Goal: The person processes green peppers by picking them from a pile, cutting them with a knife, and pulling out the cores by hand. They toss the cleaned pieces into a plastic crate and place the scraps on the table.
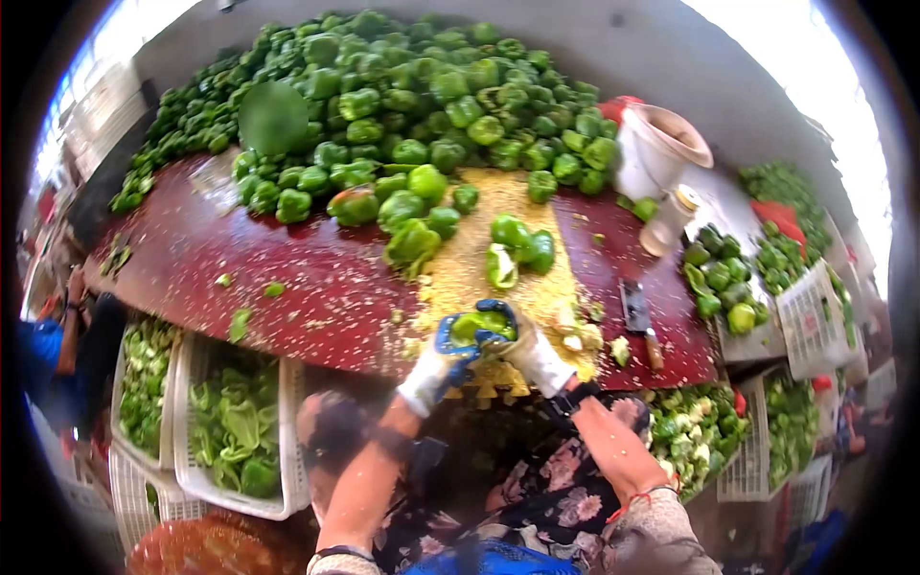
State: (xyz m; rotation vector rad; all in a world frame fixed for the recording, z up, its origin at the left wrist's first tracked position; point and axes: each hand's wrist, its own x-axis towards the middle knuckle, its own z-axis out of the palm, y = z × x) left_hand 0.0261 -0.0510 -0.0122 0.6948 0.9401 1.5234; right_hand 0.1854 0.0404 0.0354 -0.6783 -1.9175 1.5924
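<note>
In the middle of the head view, both my gloved hands close around a green bell pepper point(476, 328), which looks cut open. My left hand point(443, 359), in a white and blue glove, grips it from the left. My right hand point(522, 343), gloved the same way, holds its right side with the fingers curled over the top. Just beyond lie a few green peppers point(529, 244), one showing pale flesh. Under them the yellow table strip point(489, 206) is strewn with seeds. A cleaver point(636, 311) rests to the right of my right hand.
A large heap of green peppers point(402, 86) covers the table's far side. At the back right stand a white bucket point(661, 144) and a jar point(668, 222). White crates point(290, 422) with cut peppers flank my legs. Another person's arm point(72, 326) shows at far left.
</note>
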